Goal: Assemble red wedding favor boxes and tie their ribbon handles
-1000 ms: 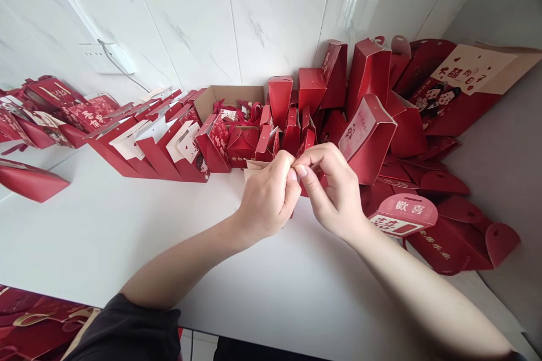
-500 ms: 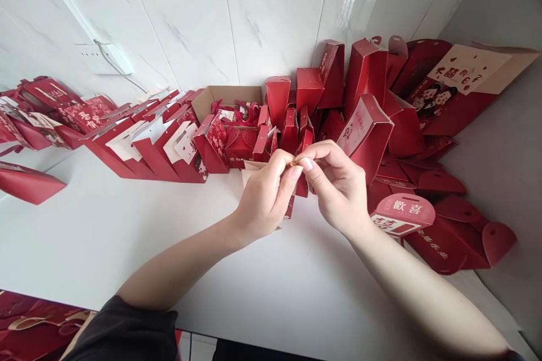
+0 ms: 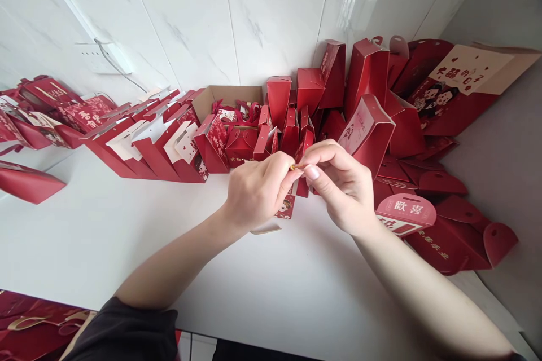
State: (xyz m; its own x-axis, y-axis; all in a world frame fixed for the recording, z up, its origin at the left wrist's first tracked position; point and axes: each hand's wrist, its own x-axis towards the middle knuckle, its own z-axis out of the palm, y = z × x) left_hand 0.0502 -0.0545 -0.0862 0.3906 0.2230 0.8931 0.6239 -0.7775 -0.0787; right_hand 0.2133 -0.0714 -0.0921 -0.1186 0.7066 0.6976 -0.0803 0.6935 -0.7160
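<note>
My left hand (image 3: 256, 189) and my right hand (image 3: 345, 189) meet fingertip to fingertip above the white table (image 3: 271, 293). Pinched between the left thumb and forefinger is a tiny gold-coloured piece (image 3: 292, 167), its kind too small to make out. The right thumb and forefinger close on its right end, where a thin orange-brown bit shows. Behind and below the left hand lies a partly hidden red card box (image 3: 284, 207) with a cartoon figure, and a cream flap (image 3: 266, 230) sticks out near it.
A row of red gift bags (image 3: 169, 152) stands at the left by the tiled wall. An open cardboard box (image 3: 231, 92) holds ribboned items. Several red boxes (image 3: 368, 130) crowd the right, including a round-topped box (image 3: 406, 214). A wall socket (image 3: 101, 59) has a cable.
My left hand has shifted slightly left and turned, showing more of its back. My right fingertips have drawn a little to the right, and more of the small gold piece shows.
</note>
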